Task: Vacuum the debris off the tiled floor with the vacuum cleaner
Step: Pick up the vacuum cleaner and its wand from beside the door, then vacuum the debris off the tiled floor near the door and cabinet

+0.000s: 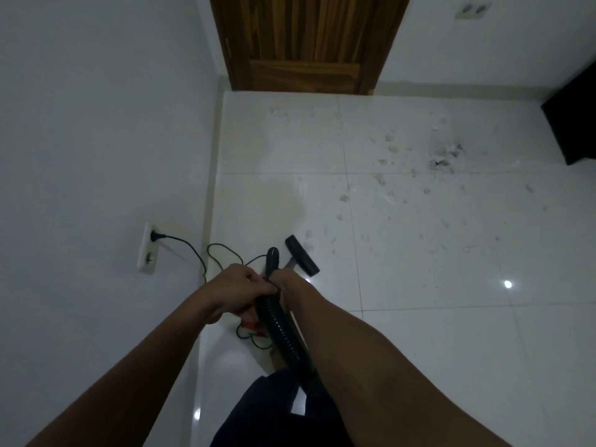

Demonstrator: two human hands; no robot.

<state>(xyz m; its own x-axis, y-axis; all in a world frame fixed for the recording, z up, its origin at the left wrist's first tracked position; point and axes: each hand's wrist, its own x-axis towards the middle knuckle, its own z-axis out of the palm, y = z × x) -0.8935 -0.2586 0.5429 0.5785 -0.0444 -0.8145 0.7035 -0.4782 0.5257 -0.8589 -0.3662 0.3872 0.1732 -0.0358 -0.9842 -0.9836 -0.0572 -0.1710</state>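
One cord (180,239) looped beside nozzle (302,260); left hand (240,288) grips hose (283,330).

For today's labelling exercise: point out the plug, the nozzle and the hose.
plug (157,235): head view, on its black body.
nozzle (302,260): head view, middle of the floor head.
hose (281,330): head view, on its ribbed middle.

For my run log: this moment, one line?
left hand grips hose | right hand by handle | nozzle on floor | debris ahead
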